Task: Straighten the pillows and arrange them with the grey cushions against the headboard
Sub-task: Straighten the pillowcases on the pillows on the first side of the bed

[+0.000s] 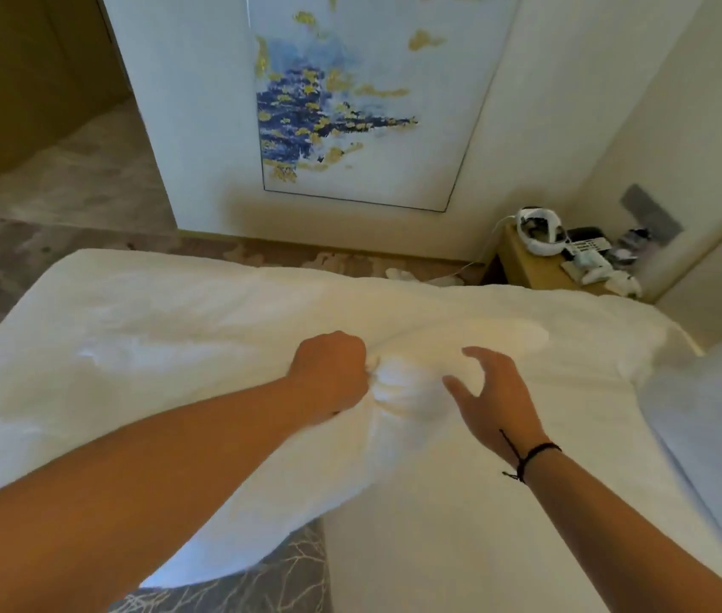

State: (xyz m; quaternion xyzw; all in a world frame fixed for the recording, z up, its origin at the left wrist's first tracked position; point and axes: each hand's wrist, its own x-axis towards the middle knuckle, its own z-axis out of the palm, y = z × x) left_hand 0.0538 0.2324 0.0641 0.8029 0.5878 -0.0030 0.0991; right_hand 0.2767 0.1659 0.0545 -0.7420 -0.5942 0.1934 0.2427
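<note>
A large white pillow (200, 347) lies across the middle of the view, held up over the bed (460, 546), its cover creased and bunched at the centre. The left hand (328, 373) is closed in a fist, its fingers clamped on a gathered fold of the pillow's fabric. The right hand (494, 400) is just beside that fold, fingers (474, 353) spread apart and curved, holding nothing; whether they touch the cover cannot be told. A dark cord bracelet (531, 457) circles the right wrist. Under the pillow's near edge shows part of a grey cushion (270, 572) with a pale branching pattern. Beyond the pillow, a bedside bench (527, 263) carries a white headset (540, 232) and a telephone (584, 247). A blue and gold painting (341, 108) hangs on the wall
</note>
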